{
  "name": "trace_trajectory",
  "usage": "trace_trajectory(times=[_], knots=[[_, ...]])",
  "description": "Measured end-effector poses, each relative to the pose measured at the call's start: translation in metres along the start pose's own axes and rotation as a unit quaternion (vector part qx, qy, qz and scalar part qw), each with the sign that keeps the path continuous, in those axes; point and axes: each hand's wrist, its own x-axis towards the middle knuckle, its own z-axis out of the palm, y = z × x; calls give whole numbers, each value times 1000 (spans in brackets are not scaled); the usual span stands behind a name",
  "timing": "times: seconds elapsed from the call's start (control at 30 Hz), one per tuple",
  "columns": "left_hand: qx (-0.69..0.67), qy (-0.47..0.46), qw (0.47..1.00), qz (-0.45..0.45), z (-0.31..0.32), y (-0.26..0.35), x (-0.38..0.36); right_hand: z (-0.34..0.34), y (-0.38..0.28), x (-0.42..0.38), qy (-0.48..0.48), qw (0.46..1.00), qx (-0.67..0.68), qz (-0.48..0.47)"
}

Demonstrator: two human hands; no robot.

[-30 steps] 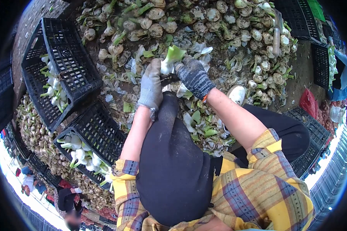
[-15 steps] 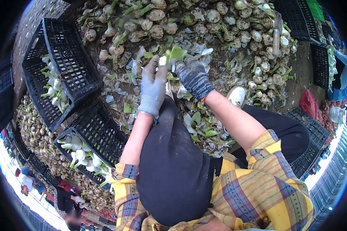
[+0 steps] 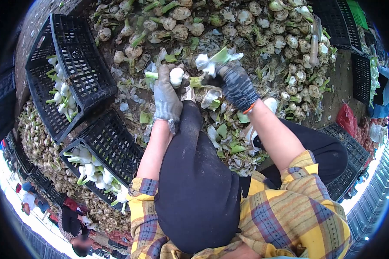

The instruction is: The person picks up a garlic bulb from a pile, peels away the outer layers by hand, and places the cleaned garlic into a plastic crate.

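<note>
My left hand (image 3: 166, 100), in a grey-white glove, is closed around a garlic bulb (image 3: 176, 77). The bulb is white and clean, and its cut green stem pokes out on the left side of the fingers. To the right, my right hand (image 3: 238, 88), in a dark striped glove, grips peeled garlic skin (image 3: 206, 65), a whitish and pale-green strip. A gap separates the two hands, which are over my knee. Loose skins and leaf scraps (image 3: 222, 142) litter the ground around them.
Unpeeled garlic (image 3: 246, 32) is heaped ahead, with a knife (image 3: 314, 49) lying on its right part. Two black crates stand at left, an upper crate (image 3: 83, 60) and a lower crate (image 3: 114, 151), both holding white bulbs. A red bag (image 3: 346, 119) lies at right. Another person (image 3: 71, 222) works at lower left.
My hands have moved apart, the right one going rightward with the skin strip. The white bulb now shows plainly in my left hand.
</note>
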Motion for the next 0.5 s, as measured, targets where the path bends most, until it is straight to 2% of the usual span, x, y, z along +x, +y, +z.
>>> trace_trajectory(times=[0.03, 0.1, 0.2, 0.23, 0.27, 0.3, 0.33, 0.43, 0.47, 0.5], knots=[[7, -1, 999, 34, 4, 1, -3, -9, -5, 4, -50, 988, -143, 39], [26, -15, 998, 54, 2, 1, -3, -24, -9, -10, -50, 918, -388, -61], [91, -26, 992, 89, 0, 0, -5, -14, -30, -13, 34, 947, -316, -50], [128, -26, 986, 105, 2, 2, -6, -15, -35, -8, 12, 951, -296, -86], [166, -25, 978, 123, 3, 5, -7, -13, -44, -3, -39, 983, -178, 21], [192, -42, 969, 153, 8, 7, -11, -9, -56, 3, -88, 986, -55, 127], [209, -58, 962, 167, 8, 7, -12, -7, -62, 7, -133, 962, 70, 230], [239, -101, 947, 190, 8, 5, -13, 3, -62, 11, -213, 913, 215, 272], [241, -109, 946, 186, 9, 6, -14, 2, -69, 10, -215, 932, 156, 248], [243, -118, 946, 181, 10, 7, -16, 2, -67, 7, -208, 924, 198, 253]])
